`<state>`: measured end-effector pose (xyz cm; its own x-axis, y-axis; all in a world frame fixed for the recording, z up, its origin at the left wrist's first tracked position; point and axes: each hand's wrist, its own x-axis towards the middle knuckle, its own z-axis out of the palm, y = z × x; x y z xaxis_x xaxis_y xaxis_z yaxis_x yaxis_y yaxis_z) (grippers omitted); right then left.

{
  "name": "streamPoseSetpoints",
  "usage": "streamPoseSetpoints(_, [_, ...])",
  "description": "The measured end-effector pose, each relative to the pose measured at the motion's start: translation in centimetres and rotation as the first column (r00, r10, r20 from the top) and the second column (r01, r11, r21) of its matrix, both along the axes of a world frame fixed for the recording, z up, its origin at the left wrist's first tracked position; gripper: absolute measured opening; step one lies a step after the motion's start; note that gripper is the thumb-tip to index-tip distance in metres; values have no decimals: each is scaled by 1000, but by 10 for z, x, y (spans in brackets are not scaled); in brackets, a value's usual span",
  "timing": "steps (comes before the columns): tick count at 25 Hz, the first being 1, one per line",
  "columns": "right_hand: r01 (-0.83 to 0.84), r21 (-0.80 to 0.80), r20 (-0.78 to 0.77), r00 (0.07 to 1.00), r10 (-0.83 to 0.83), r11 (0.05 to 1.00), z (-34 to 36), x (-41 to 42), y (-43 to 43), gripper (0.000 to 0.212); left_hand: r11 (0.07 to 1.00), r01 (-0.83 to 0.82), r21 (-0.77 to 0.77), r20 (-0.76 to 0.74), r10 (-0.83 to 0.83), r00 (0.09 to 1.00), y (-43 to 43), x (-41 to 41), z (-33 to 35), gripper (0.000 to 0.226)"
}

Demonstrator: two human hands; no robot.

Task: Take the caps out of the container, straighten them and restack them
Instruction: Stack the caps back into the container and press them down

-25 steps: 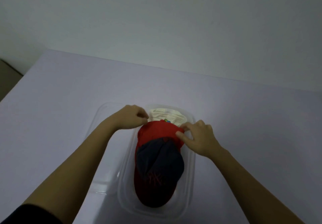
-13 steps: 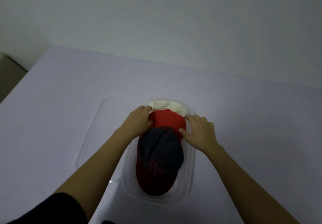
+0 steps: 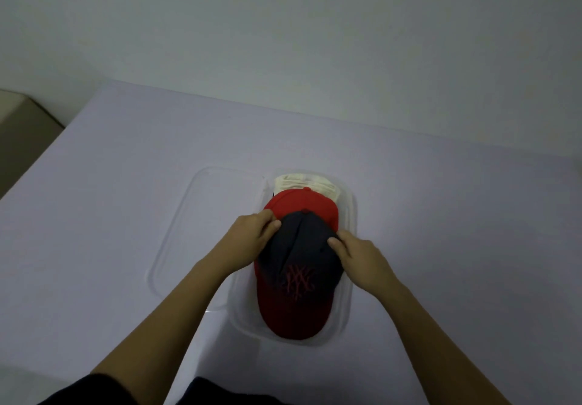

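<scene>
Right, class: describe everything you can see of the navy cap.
The navy cap has a dark fabric crown with stitched panel seams, a button on top, a red embroidered logo on the front and a dark red brim pointing toward the person. It lies crown up on top of a red cap, inside the clear container. The left hand pinches its left side and the right hand its right side.
</scene>
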<state>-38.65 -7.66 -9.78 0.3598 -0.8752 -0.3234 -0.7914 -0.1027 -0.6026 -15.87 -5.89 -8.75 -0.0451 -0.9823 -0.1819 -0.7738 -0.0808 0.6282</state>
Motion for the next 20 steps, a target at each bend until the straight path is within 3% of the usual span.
streamPoseSetpoints(4, [0, 19, -144, 990, 2, 1000, -5, 3, 2, 41, 999, -28, 15, 125, 26, 992, 3, -8, -14, 31])
streamPoseSetpoints(6, [17, -52, -203, 979, -28, 999, -4, 7, 7, 38, 998, -54, -43, 95, 58, 994, 5, -10, -13, 30])
streamPoseSetpoints(9, [85, -247, -97, 989, -112, 965, -4, 2, 20, 36, 935, -281, -216, -74, 272, 960, 9, 10, -1, 25])
streamPoseSetpoints(11, [196, -284, 35, 980, -195, 938, -8, -4, 34, 45, 845, -482, -231, -71, 479, 875, 12, 44, -9, 30])
streamPoseSetpoints(13, [353, -138, 139, 932, -334, 926, -17, -3, 54, 54, 724, -689, -24, 119, 686, 717, 25, 85, -30, 59])
streamPoseSetpoints(14, [414, -16, 163, 899, -407, 910, -22, 0, 63, 56, 634, -764, 118, 239, 729, 642, 33, 100, -42, 75])
streamPoseSetpoints(16, [458, 177, 188, 853, -487, 871, -30, 11, 77, 53, 511, -809, 291, 374, 717, 588, 49, 114, -59, 93])
streamPoseSetpoints(20, [484, 217, 191, 830, -523, 848, -32, 21, 82, 55, 537, -794, 285, 384, 695, 608, 52, 122, -61, 96])
